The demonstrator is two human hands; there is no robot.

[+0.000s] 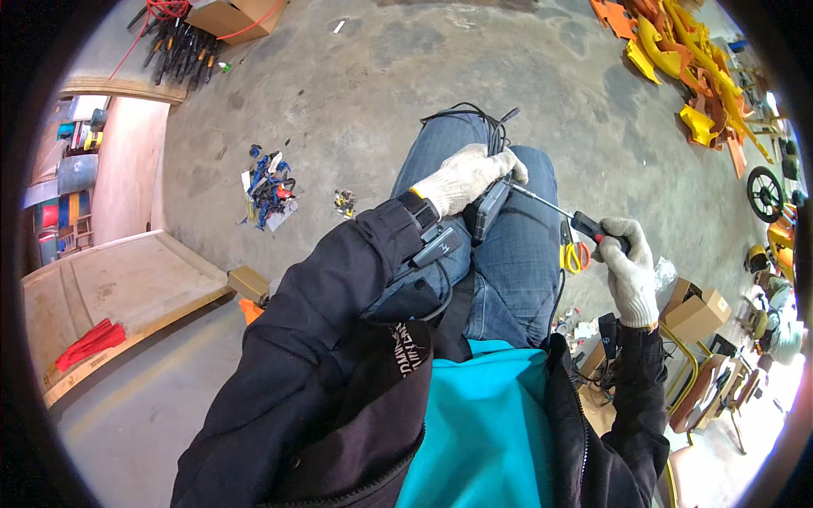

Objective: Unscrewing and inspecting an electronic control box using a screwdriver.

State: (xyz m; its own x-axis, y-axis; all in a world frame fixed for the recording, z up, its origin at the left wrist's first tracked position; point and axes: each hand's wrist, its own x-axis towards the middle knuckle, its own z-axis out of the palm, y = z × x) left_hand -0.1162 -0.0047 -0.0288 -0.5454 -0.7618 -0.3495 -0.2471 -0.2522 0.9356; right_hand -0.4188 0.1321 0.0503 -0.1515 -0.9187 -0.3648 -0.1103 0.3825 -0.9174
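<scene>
My left hand [461, 179], in a white knit glove, is closed around a dark rectangular box [488, 210] held over my lap between the thighs. Dark cables [498, 129] bunch above its fingers and loop past my left knee. In its matching glove, my right hand [630, 269] grips a screwdriver [549, 202] by the dark handle. The long metal shaft points left toward the box, its tip beside my left fingers; whether it sits in a screw I cannot tell. Below the shaft, by my right thigh, are scissors [577, 256] with orange and yellow handles.
On the concrete floor to the left lie a pile of blue, black and red scraps [271, 190] and a smaller heap [345, 203]. A wooden board [127, 292] with a red cloth stands left. Yellow and orange panels [677, 51] are heaped far right. A cardboard box [699, 311] sits right.
</scene>
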